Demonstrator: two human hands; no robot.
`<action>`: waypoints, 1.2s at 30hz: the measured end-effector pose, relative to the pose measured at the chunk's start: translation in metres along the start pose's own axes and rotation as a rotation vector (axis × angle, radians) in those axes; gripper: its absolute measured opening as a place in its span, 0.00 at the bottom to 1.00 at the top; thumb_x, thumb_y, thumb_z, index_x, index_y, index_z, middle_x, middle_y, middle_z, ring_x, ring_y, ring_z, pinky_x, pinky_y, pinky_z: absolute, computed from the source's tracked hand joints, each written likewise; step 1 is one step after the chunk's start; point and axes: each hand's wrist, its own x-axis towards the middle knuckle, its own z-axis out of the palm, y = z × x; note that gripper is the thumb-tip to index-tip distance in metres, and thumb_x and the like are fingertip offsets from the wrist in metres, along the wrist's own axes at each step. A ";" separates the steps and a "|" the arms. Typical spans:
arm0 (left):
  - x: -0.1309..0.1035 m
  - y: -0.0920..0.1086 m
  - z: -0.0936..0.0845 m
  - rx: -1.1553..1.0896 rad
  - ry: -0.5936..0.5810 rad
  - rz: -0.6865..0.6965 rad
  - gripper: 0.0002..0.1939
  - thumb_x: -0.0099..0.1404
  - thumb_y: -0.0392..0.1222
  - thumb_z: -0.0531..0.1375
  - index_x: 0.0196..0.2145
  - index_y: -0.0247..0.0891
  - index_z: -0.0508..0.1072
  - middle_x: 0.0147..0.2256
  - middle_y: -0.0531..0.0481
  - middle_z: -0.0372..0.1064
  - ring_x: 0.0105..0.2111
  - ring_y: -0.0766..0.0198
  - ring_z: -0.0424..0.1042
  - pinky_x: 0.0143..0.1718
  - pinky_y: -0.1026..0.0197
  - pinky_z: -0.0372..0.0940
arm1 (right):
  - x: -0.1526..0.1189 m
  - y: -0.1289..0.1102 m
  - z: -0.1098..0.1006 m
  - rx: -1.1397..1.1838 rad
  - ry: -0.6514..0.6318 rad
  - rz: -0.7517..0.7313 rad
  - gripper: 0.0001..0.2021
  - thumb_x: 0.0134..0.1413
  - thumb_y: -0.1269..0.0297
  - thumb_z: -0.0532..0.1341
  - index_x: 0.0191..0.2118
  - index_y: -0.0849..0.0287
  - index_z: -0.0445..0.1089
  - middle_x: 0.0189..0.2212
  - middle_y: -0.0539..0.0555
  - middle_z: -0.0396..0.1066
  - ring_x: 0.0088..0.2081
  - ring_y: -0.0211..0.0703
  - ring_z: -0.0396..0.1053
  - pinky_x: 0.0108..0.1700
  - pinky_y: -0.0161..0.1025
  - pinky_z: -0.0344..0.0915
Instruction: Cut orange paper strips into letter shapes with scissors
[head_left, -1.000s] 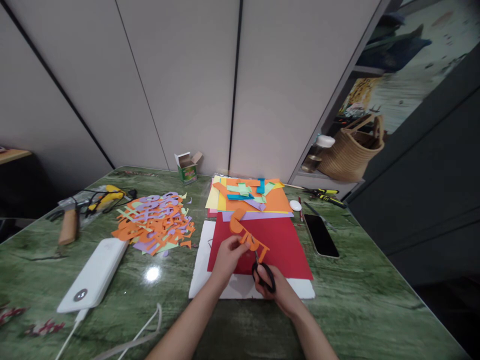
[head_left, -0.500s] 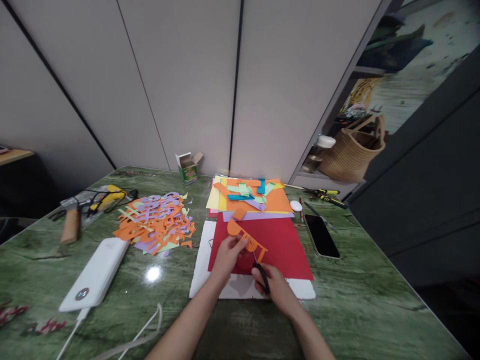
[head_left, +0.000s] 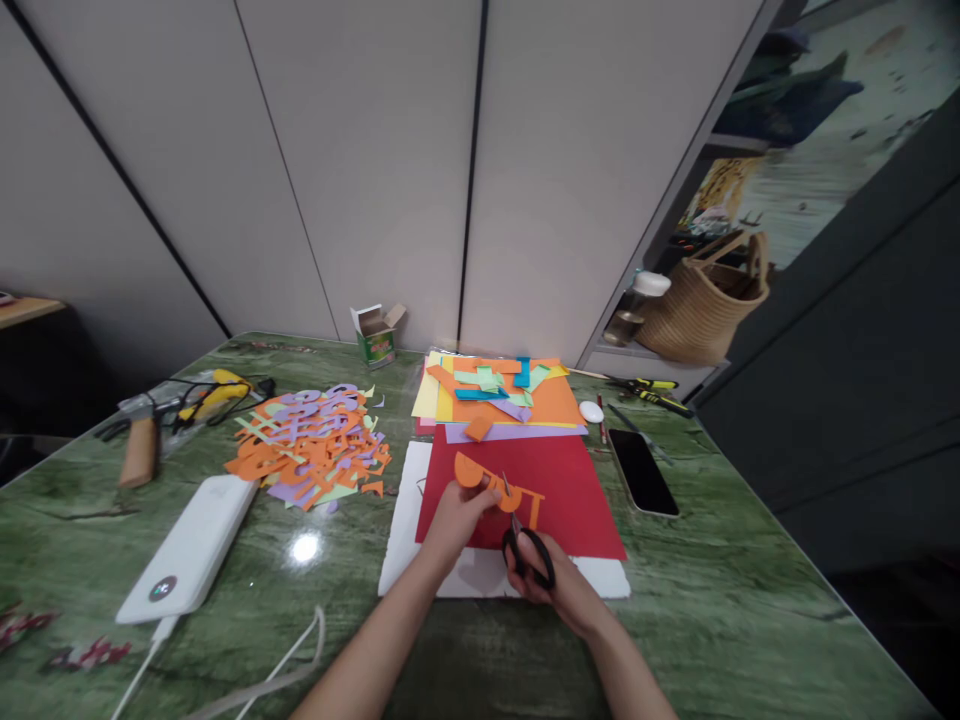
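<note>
Strip [head_left: 513,501]: lower centre, partly cut; I judge it unfinished.
Left hand [head_left: 455,520]: fingers pinched on the strip.
Right hand [head_left: 541,572]: curled around scissors [head_left: 517,528], handles spread.
Scraps [head_left: 311,440]: cut, heaped left of centre.

this looks like a craft corner, whether in a home or an office is unclear: scissors [head_left: 517,531], coloured sheets [head_left: 559,403] and a heap of paper scraps [head_left: 307,445] cover parts of a green table [head_left: 337,570] against a panelled wall [head_left: 375,150], beside a shelf holding a woven basket [head_left: 694,310].
</note>
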 end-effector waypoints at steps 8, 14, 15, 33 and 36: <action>0.001 -0.004 -0.002 0.034 0.011 0.014 0.06 0.49 0.39 0.60 0.25 0.34 0.69 0.23 0.51 0.68 0.24 0.66 0.66 0.27 0.65 0.59 | 0.002 0.002 0.001 -0.043 0.033 -0.032 0.22 0.49 0.44 0.50 0.25 0.62 0.58 0.14 0.46 0.55 0.16 0.29 0.48 0.18 0.29 0.41; -0.001 -0.006 0.000 0.063 0.038 0.014 0.07 0.49 0.42 0.60 0.25 0.34 0.69 0.23 0.50 0.68 0.24 0.65 0.67 0.29 0.63 0.61 | 0.003 0.004 0.001 -0.035 0.059 -0.026 0.21 0.49 0.45 0.50 0.24 0.62 0.58 0.15 0.46 0.55 0.17 0.29 0.49 0.19 0.29 0.41; -0.001 -0.006 0.001 0.063 0.038 0.008 0.07 0.50 0.42 0.60 0.25 0.34 0.69 0.23 0.51 0.68 0.24 0.65 0.67 0.29 0.63 0.61 | 0.003 0.005 0.001 -0.035 0.069 -0.024 0.21 0.49 0.45 0.51 0.24 0.62 0.58 0.15 0.46 0.55 0.17 0.29 0.49 0.19 0.29 0.41; -0.003 -0.001 0.002 0.014 0.018 -0.038 0.01 0.46 0.34 0.58 0.21 0.33 0.68 0.19 0.54 0.66 0.21 0.68 0.64 0.25 0.66 0.59 | 0.001 0.006 0.000 0.045 0.001 -0.021 0.20 0.50 0.47 0.51 0.27 0.63 0.59 0.15 0.47 0.58 0.15 0.27 0.46 0.17 0.29 0.40; -0.003 -0.002 0.001 0.008 0.022 -0.030 0.01 0.47 0.34 0.57 0.22 0.33 0.68 0.20 0.54 0.66 0.22 0.69 0.64 0.25 0.67 0.59 | 0.002 0.007 0.000 0.036 0.006 -0.025 0.20 0.50 0.47 0.51 0.26 0.63 0.59 0.14 0.46 0.57 0.15 0.27 0.46 0.17 0.29 0.40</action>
